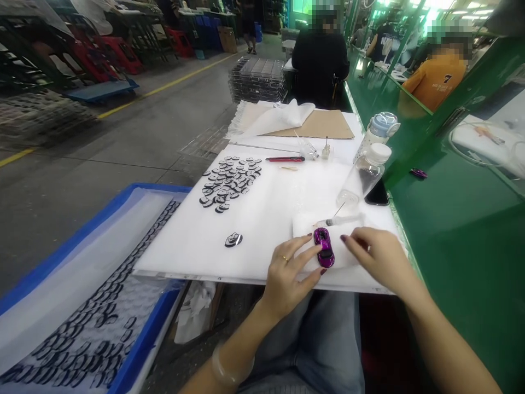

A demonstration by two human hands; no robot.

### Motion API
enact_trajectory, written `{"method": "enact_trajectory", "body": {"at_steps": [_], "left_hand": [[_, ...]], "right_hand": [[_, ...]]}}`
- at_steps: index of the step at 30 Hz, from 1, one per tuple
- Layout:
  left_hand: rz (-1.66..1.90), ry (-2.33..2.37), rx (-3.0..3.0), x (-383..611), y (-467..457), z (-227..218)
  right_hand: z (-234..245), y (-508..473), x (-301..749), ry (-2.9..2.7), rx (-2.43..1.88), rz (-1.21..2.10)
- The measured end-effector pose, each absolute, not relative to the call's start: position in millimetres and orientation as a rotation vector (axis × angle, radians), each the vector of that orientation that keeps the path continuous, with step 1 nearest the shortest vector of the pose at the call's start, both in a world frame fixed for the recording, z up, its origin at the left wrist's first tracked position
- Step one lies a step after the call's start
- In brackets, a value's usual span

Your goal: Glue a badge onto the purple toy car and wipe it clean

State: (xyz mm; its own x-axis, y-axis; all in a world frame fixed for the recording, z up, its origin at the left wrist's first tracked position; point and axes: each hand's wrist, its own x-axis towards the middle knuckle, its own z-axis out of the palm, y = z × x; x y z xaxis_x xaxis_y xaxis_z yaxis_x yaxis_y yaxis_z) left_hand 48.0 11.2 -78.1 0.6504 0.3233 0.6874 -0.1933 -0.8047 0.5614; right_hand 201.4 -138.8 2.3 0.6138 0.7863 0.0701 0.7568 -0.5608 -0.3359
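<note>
A shiny purple toy car (324, 247) with a dark cabin lies on a white pad near the table's front edge. My left hand (289, 271) is closed lightly on it, index finger on its side and thumb at its near end. Just right of the car, apart from it, is my right hand (375, 251) with fingers curled in; whatever they may hold is hidden. Behind the car lies a clear syringe (338, 220) with a thin needle. Left of my hands sits one small black-and-clear plastic part (233, 239).
Many similar parts (232, 183) are spread over the white table. Beyond are a red pen-like tool (285, 159), a clear bottle (365, 172), a phone (377, 193) and cardboard (314, 125). A blue tray (135, 189) of parts stands left. Another purple car (419, 173) rests on the green bench.
</note>
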Motion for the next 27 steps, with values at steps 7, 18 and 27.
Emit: {"method": "enact_trajectory", "body": {"at_steps": [7, 18, 27], "left_hand": [[1.131, 0.262, 2.353, 32, 18, -98], [1.184, 0.305, 2.498, 38, 14, -115], [1.260, 0.302, 2.540, 37, 13, -119]], "right_hand": [[-3, -103, 148, -1.158, -2.854, 0.002], [11, -192, 172, -0.493, -3.153, 0.043], [-24, -308, 227, -0.051, -3.193, 0.089]]}}
